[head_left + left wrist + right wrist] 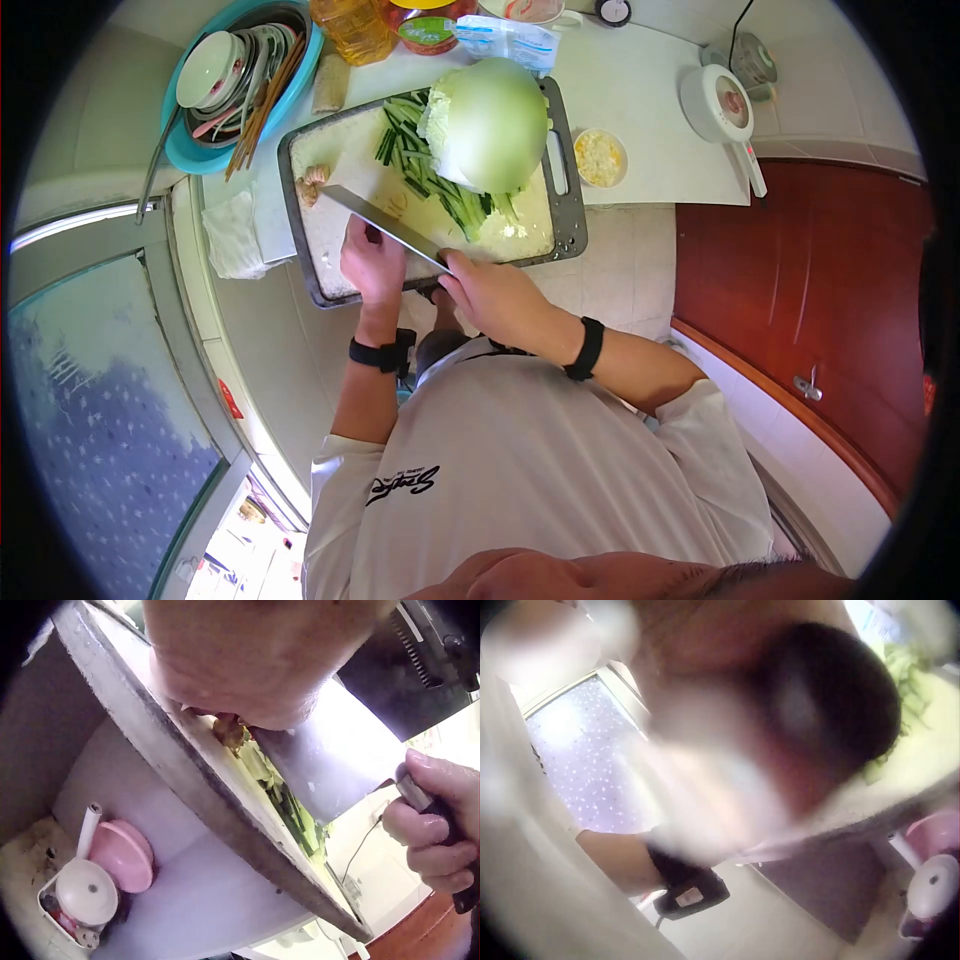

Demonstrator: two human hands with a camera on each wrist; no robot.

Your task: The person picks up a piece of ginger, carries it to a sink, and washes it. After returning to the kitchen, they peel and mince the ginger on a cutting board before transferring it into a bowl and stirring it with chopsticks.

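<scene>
While my right hand (495, 295) has its fingers wrapped round the handle, one knife (385, 228) slants low over the left half of the cutting board (345, 165). Left hand (374, 263): one, fingers bent beside the blade; contents, I cannot tell. Ginger (312, 184): on the board, left, near the knife tip. Green strips (418, 165): board centre. Cabbage (490, 125): board's far right. Bowl (601, 158): right of the board, pale chopped bits inside.

Unreadable black script (403, 484) on shirt (570, 450)
</scene>
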